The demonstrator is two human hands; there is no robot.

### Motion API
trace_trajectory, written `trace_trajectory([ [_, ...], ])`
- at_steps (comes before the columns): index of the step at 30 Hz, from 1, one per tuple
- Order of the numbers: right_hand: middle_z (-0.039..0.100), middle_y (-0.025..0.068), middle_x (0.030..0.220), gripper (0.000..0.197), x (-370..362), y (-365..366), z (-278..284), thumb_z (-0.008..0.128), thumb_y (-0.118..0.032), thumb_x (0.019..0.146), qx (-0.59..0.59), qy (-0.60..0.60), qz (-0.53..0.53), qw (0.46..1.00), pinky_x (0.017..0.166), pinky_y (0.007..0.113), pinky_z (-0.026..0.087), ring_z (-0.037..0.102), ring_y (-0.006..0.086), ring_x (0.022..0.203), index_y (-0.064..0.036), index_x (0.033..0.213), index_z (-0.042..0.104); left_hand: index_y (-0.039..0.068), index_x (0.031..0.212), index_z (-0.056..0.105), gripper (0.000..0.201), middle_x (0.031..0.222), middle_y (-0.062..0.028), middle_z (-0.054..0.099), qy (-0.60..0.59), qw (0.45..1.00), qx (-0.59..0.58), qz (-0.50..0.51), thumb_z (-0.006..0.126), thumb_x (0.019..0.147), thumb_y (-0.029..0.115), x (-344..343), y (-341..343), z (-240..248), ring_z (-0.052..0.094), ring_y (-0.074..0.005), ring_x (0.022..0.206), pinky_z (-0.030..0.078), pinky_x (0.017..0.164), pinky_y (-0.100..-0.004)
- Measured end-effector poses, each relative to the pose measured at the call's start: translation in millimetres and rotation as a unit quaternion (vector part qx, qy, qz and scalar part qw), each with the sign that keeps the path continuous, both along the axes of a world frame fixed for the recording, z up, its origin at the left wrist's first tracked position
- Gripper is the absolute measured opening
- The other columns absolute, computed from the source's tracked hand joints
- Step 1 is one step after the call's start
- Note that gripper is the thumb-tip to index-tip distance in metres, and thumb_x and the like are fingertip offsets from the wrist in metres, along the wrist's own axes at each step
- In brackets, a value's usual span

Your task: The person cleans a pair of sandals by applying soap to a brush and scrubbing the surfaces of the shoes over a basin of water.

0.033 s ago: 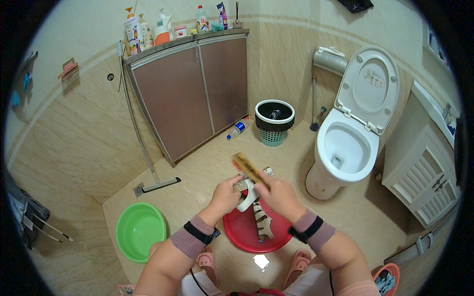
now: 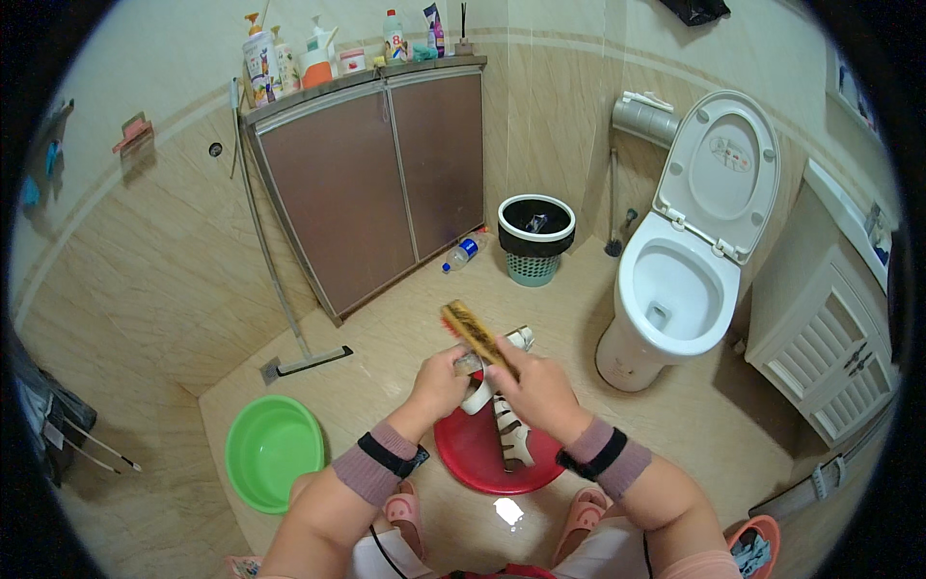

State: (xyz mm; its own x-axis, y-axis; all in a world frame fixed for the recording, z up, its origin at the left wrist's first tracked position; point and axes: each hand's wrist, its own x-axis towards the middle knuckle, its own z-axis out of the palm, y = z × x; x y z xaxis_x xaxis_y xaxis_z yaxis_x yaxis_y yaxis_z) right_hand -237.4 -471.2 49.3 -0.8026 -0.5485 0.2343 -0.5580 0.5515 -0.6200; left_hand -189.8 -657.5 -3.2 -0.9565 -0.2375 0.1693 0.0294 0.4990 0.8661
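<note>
Over the red basin point(image 2: 461, 461), my left hand point(image 2: 442, 384) is closed round a white strappy sandal point(image 2: 478, 394), partly hidden by my fingers and the brush. My right hand point(image 2: 536, 384) grips a wooden scrubbing brush point(image 2: 471, 330) with reddish bristles. The brush slants across the sandal, its far end pointing up and left; whether the bristles touch the sandal I cannot tell. A second white sandal point(image 2: 515, 446) with cut-out straps and a dark sole edge lies in the basin below my hands.
To the left stands a green basin point(image 2: 275, 454), with a long-handled floor squeegee point(image 2: 313, 362) behind it. Ahead are a brown cabinet point(image 2: 333, 193), a plastic bottle point(image 2: 463, 253) and a lined bin point(image 2: 533, 265). The toilet point(image 2: 617, 318) is at the right, lid up.
My right hand and the brush have shifted slightly to the left across the sandal. My left hand stays in nearly the same place.
</note>
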Motion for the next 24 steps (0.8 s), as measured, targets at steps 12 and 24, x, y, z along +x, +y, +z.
trace_trajectory([
  [12,0.065,0.0248,0.08,0.046,18,-9,-3,0.059,-0.035,0.09,-0.048,0.061,0.069,0.995,0.066,0.048,0.052,0.065,0.0405,0.074,-0.0095,0.129,0.056,0.0,0.118,0.062,0.041,0.101,-0.0151,0.069,-0.065,0.989,0.13,-0.007,0.055,0.078,-0.006,-2,-5,-3,0.067,-0.0213,0.086,0.052,0.078,-0.0313],
  [24,0.066,0.026,0.092,0.047,2,1,-2,0.056,-0.035,0.092,-0.029,0.0,0.039,0.999,0.075,0.047,0.051,0.065,0.0415,0.083,-0.0093,0.131,0.056,-0.003,0.125,0.057,0.037,0.103,-0.0085,0.067,-0.08,0.964,0.251,0.018,0.06,0.088,-0.004,2,3,18,0.063,-0.015,0.087,0.052,0.074,-0.0279],
])
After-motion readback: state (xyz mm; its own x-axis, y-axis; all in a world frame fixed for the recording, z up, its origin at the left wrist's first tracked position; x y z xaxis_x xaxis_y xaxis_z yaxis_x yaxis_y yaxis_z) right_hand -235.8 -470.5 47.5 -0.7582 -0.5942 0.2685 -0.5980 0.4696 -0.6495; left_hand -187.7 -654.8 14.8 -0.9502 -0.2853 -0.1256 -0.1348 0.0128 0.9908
